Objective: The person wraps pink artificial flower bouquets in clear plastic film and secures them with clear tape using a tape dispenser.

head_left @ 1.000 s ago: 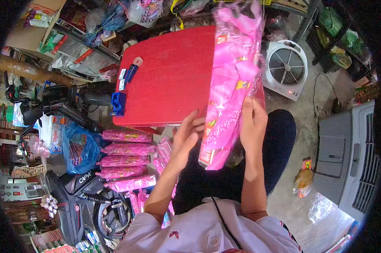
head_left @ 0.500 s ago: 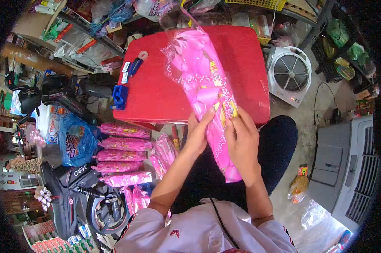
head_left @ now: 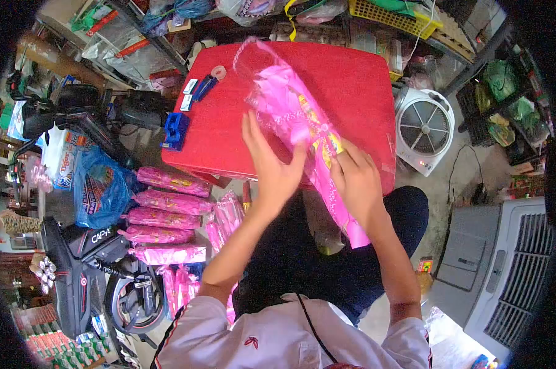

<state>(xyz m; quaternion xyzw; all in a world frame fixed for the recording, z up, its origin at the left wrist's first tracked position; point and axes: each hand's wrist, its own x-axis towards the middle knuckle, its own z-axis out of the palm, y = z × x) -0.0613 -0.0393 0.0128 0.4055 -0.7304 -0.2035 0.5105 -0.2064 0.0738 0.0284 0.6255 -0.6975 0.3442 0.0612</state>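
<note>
A long pink package [head_left: 279,89] in clear, white-dotted plastic lies slantwise over the front of a red table [head_left: 352,74]. Yellow printed packets show through its middle, and its lower end reaches over my lap. My right hand [head_left: 356,178] grips its right edge, fingers bent over the wrap. At the left side, my left hand [head_left: 273,161] is open, with fingers stretched up and the thumb tip right at the package. Loose clear plastic stands out beyond the far end.
On the table's left side are a blue tape dispenser [head_left: 176,131], a blue stapler [head_left: 204,88] and small white boxes [head_left: 188,93]. Several pink packages [head_left: 170,202] lie on the left, near a motorbike [head_left: 75,280]. A white box fan [head_left: 424,128] and a grey air cooler [head_left: 475,252] stand right.
My left hand has let go of the package's side and spread its fingers further up. The package tilts more to the left at its far end; my right hand still grips it.
</note>
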